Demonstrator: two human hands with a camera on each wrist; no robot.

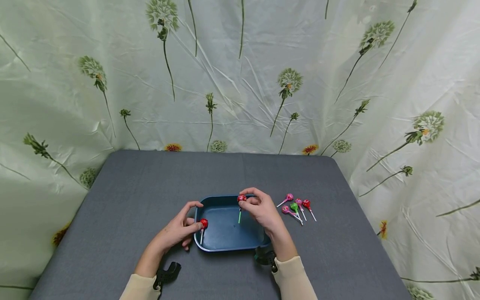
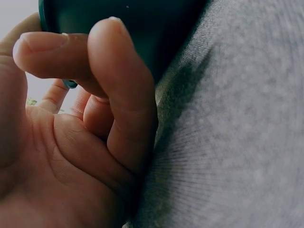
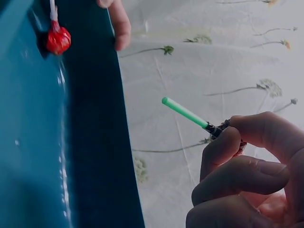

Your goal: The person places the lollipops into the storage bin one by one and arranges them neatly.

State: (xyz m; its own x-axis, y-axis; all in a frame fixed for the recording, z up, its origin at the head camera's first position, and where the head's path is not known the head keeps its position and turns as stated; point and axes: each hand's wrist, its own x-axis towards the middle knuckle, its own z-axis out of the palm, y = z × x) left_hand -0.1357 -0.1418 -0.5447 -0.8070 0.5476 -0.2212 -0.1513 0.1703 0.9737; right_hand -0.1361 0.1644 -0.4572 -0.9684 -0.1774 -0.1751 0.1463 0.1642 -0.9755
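A red-wrapped lollipop with a green stick (image 3: 185, 111) is pinched by its head between the thumb and fingertips of my right hand (image 1: 262, 210), above the back right part of the blue tray (image 1: 232, 239). Its stick points down in the head view. My left hand (image 1: 174, 231) holds the tray at its left side, index finger at the back left corner and thumb over the rim. Some fingers (image 2: 126, 95) of that hand curl low beside the tray. Inside the tray, another red lollipop (image 3: 59, 40) with a white stick lies along the left wall, close to the left thumb.
Right of the tray lies a loose group of several lollipops, among them a green one (image 1: 294, 206), a red one (image 1: 306, 203) and a pink one (image 1: 289, 196). A grey cloth (image 1: 150, 175) covers the table. A flower-printed curtain (image 1: 240, 83) hangs behind it.
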